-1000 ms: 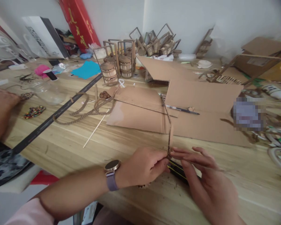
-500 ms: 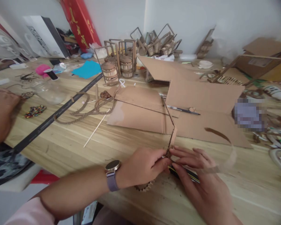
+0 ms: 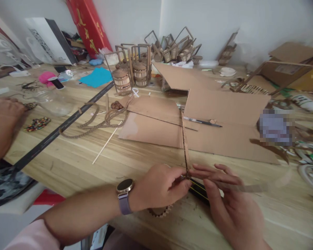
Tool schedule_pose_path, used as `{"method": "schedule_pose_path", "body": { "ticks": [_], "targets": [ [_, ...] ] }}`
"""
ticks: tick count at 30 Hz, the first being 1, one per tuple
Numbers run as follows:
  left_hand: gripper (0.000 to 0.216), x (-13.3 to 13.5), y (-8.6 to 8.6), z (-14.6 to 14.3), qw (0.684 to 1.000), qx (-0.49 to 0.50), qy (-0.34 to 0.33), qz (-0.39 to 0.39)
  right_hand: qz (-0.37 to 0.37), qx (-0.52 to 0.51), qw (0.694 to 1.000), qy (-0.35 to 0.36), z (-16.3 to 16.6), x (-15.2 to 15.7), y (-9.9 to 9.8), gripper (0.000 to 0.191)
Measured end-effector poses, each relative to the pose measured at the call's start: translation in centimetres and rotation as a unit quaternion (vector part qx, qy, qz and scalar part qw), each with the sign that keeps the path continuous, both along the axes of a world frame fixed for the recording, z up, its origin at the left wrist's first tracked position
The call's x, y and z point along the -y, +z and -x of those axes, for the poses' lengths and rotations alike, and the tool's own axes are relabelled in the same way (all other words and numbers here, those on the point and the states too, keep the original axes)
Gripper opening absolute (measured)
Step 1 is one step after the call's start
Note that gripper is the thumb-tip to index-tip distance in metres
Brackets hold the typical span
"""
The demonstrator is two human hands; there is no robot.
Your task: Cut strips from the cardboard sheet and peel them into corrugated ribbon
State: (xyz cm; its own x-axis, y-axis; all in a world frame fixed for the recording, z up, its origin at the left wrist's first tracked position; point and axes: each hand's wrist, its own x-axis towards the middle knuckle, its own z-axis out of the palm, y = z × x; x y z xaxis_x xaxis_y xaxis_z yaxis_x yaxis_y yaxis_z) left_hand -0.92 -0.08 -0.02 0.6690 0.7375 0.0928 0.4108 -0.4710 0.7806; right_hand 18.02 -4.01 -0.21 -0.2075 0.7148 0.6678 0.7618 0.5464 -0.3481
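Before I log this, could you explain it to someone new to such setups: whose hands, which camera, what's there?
No machine here: these are a person's bare hands, seen from a camera on that person's head, looking forward and down. The left hand pinches a cardboard strip. The right hand is beside it, over a black, yellow-lined object; its grip is unclear. On the table are cardboard sheets, a pen, a clear jar and lidded baskets. Far left: another person's hand.

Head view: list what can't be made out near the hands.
In the head view:
Corrugated strip, held end: hidden by the left hand and right hand.
Toothed piece: partly covered by the left hand.
Black bar, right end: behind the right hand.
Pale strip: smeared by blur.
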Motion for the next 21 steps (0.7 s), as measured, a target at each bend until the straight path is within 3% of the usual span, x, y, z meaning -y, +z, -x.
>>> {"method": "schedule_pose_path", "body": {
  "ticks": [5,16,21],
  "targets": [
    [0.030,-0.13,0.20,0.05,0.995,0.055,0.005,0.086,-0.015,0.014,0.999,0.037,0.16,-0.02,-0.25,0.010],
    [0.025,-0.04,0.03,0.01,0.994,0.050,-0.008,0.095,0.015,0.026,0.999,0.025,0.20,-0.08,-0.49,0.009],
    [0.025,-0.14,0.08,0.01,0.997,0.031,-0.022,0.060,-0.008,0.012,1.000,0.007,0.06,0.00,-0.23,0.009]
  ]
}}
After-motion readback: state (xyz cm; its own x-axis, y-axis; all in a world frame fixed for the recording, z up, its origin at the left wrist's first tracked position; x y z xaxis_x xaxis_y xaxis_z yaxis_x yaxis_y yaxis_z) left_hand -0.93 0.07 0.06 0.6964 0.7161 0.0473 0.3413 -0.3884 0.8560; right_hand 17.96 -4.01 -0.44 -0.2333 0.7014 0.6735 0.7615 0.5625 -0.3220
